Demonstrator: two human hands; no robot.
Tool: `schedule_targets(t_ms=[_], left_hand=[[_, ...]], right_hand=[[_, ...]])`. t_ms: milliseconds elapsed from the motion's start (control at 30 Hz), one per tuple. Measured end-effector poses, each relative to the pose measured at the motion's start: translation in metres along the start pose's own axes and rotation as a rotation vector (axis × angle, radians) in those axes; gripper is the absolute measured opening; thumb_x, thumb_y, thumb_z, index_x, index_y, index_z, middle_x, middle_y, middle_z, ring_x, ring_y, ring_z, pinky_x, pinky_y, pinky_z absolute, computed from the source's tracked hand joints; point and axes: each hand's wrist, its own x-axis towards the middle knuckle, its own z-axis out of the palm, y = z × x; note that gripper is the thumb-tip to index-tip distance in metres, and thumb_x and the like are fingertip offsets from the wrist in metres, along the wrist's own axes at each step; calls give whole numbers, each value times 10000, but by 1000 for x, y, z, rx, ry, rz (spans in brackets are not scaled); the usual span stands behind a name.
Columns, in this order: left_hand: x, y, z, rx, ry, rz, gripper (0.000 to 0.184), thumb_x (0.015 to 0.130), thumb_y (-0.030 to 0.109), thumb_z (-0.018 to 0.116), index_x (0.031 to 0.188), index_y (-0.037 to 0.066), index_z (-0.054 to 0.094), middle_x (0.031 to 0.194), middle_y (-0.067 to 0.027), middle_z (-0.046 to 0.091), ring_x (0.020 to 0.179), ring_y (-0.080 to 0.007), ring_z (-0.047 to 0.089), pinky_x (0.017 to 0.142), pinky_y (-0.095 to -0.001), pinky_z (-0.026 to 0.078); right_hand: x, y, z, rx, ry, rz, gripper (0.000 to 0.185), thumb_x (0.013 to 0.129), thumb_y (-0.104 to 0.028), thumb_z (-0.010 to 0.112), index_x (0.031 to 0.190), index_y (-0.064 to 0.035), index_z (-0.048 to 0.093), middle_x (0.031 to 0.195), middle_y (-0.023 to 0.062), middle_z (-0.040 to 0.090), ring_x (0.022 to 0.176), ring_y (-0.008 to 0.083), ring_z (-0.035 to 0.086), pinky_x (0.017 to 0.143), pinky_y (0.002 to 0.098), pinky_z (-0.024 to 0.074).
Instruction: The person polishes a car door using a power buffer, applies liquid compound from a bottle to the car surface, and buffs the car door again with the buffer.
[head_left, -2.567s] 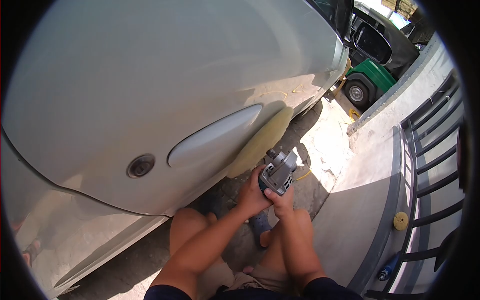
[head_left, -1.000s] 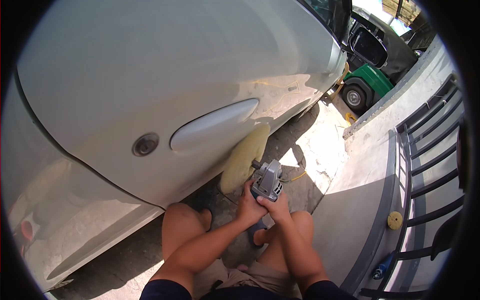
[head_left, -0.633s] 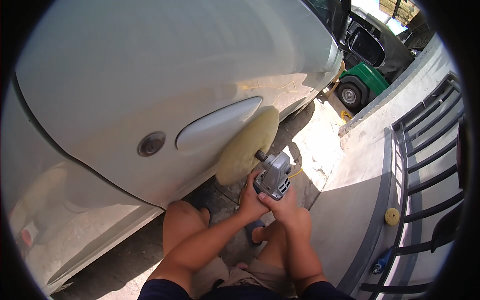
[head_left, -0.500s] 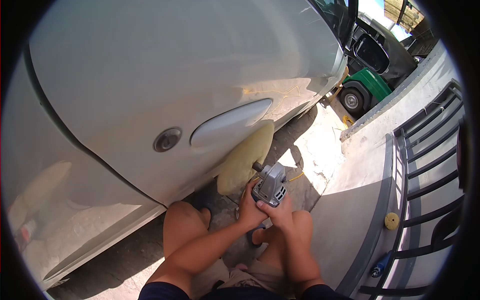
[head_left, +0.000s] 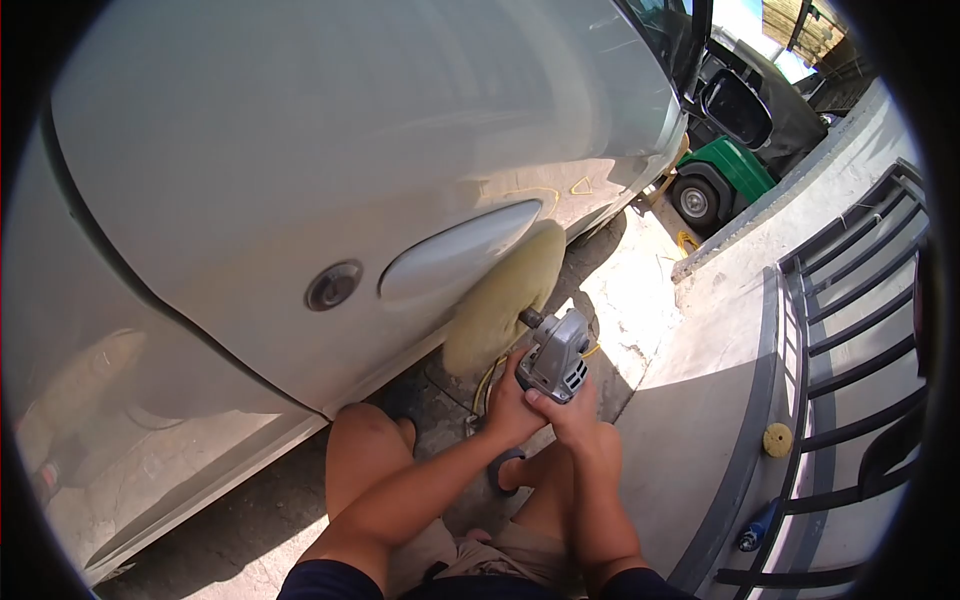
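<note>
Nearest, the person's bare knees were bent, the left one close to the car's lower edge. Just beyond, the left hand (head_left: 512, 412) and right hand (head_left: 572, 408) were together, fingers closed around the grip end of the grey angle polisher (head_left: 556, 358), which was in front of the knees. Its pale yellow polishing pad (head_left: 500, 305) stood tilted alongside the silver car door (head_left: 270, 180), below the door handle (head_left: 460, 250); contact could not be told. To the right, a blue bottle (head_left: 758, 525) and a round yellow disc (head_left: 777, 440) lay near the dark railing (head_left: 866, 425). At far right stood a green-bodied vehicle (head_left: 735, 165), beyond the car's side mirror (head_left: 737, 107)
</note>
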Motion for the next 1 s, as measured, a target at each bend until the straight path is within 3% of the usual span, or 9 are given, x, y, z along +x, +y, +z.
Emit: schedule_targets(t_ms=[100, 200, 400, 633, 833, 1000], left_hand=[[0, -16, -1, -10, 11, 60, 931, 677, 297, 974, 1440, 60, 496, 1298, -182, 708, 1215, -317, 707, 1019, -436, 554], [-12, -34, 0, -144, 31, 85, 964, 668, 333, 964, 1473, 78, 500, 1279, -200, 706, 1183, -366, 713, 987, -456, 566], [-43, -49, 6, -69, 169, 170, 913, 702, 313, 950, 1456, 55, 505, 1248, -186, 716, 1158, -352, 724, 966, -441, 571], [1, -8, 10, -34, 24, 15, 863, 692, 305, 935, 1419, 84, 527, 1194, -190, 739, 1145, -400, 717, 958, -469, 562], [5, -16, 9, -14, 115, 143, 898, 684, 313, 938, 1443, 78, 519, 1245, -182, 716, 1176, -398, 697, 1003, -471, 545], [-30, -50, -2, -73, 140, 104, 984, 660, 312, 955, 1482, 47, 484, 1264, -200, 692, 1178, -398, 699, 1005, -477, 550]], right_hand=[[-5, -5, 2, -151, 6, -1, 878, 650, -317, 1016, 1314, 38, 563, 1191, 142, 723, 1093, 218, 702, 977, 364, 555], [-13, 5, 5, -143, -46, -38, 924, 618, -363, 1022, 1316, 35, 566, 1177, 143, 725, 1085, 233, 707, 974, 373, 557], [-25, 5, 2, -344, -143, -82, 1003, 578, -458, 1019, 1327, 34, 568, 1163, 143, 729, 1079, 257, 710, 988, 388, 551], [6, 7, -9, 2, -50, -9, 881, 634, -383, 1009, 1308, 10, 599, 1182, 111, 737, 1085, 210, 709, 990, 363, 548], [9, -6, -8, -126, -105, -11, 893, 629, -390, 1008, 1315, 9, 598, 1186, 118, 739, 1099, 220, 710, 995, 376, 547], [-11, 14, 5, -195, -156, -103, 1002, 584, -473, 1011, 1338, 16, 568, 1197, 155, 723, 1128, 275, 702, 1016, 402, 534]])
